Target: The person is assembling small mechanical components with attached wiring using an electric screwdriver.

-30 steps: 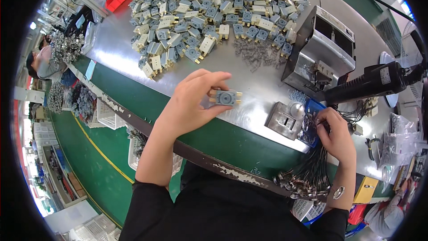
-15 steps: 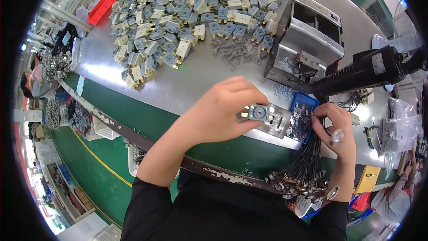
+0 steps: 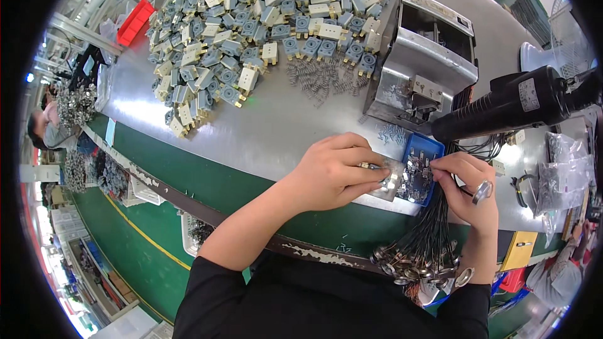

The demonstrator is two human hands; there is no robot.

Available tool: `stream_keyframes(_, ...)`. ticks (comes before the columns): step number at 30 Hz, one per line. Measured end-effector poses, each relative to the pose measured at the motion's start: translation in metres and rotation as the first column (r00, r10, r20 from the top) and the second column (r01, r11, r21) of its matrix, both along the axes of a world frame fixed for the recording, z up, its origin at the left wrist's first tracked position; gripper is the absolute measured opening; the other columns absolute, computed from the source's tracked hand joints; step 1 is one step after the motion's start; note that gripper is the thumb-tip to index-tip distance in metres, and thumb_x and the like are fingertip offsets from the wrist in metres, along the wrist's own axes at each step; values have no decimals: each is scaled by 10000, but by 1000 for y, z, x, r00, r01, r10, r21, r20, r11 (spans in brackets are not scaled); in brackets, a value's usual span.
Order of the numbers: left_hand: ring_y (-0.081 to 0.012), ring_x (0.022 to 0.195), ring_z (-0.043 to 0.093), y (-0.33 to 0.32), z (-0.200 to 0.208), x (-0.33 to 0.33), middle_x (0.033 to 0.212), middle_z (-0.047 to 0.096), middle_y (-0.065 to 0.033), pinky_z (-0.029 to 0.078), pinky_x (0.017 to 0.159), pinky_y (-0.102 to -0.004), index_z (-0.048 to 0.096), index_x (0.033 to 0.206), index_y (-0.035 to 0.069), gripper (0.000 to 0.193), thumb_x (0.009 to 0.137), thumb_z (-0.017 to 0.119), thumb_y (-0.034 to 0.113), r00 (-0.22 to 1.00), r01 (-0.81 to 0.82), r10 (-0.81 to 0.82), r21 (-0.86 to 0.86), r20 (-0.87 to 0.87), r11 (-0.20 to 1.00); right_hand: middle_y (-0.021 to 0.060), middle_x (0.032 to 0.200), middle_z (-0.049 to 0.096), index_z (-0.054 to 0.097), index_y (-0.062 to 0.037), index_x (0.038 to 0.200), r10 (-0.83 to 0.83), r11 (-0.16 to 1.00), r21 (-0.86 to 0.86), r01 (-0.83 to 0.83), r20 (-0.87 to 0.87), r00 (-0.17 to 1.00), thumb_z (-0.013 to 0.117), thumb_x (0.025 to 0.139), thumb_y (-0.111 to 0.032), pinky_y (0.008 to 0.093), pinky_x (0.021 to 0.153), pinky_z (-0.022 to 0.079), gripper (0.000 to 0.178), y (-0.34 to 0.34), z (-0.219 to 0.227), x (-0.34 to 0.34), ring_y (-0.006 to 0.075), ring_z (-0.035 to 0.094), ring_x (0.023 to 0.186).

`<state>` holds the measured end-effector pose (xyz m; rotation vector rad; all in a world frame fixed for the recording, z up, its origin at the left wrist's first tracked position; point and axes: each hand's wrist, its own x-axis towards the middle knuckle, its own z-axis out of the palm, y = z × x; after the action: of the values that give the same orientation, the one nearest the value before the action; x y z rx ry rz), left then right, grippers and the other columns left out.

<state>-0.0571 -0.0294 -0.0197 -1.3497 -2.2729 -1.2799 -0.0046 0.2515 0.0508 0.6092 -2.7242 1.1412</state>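
Note:
My left hand (image 3: 339, 172) is closed round a small grey plastic housing with brass terminals (image 3: 374, 166), mostly hidden by the fingers. It rests at a flat metal fixture plate (image 3: 394, 179) near the bench's front edge. To its right stands a blue tray (image 3: 432, 140) of small metal parts. Over the tray's right side, my right hand (image 3: 468, 182) has thumb and forefinger pinched together; what is between them is too small to make out. A shiny round metal piece (image 3: 482, 192) shows against the right hand's fingers. Black wires with round metal ends (image 3: 414, 263) hang over the edge below.
A large heap of grey and cream housings (image 3: 251, 31) covers the back left, with loose springs (image 3: 323, 78) before it. A metal machine (image 3: 427, 56) and a black cylindrical tool (image 3: 502, 110) stand at right. Small screws (image 3: 392, 133) lie behind the tray.
My left hand has moved down and right with the housing, bringing it onto the metal plate. My right hand has shifted slightly and stays pinched at the tray.

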Motion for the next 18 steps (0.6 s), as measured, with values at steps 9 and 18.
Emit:
stream_keyframes(9,-225,937,695,-2,15,-1,1051,733,1,571,775,-368,813,1026,141,251,791,864,215,998,-31,27,-71,-58,997,123,809,732,749,-1,975,93,996,-6,-93,26,995,719,839,81,325,635,551,162,0,5,-1,236,711,685)
stream_keyframes(18,-281,858,714,10,14,-36,1023,743,-114,563,747,-410,673,1129,39,357,847,830,193,843,-413,470,-245,262,877,117,854,742,776,1,908,183,966,-206,-154,130,974,727,779,23,322,641,566,140,8,-1,3,221,720,697)
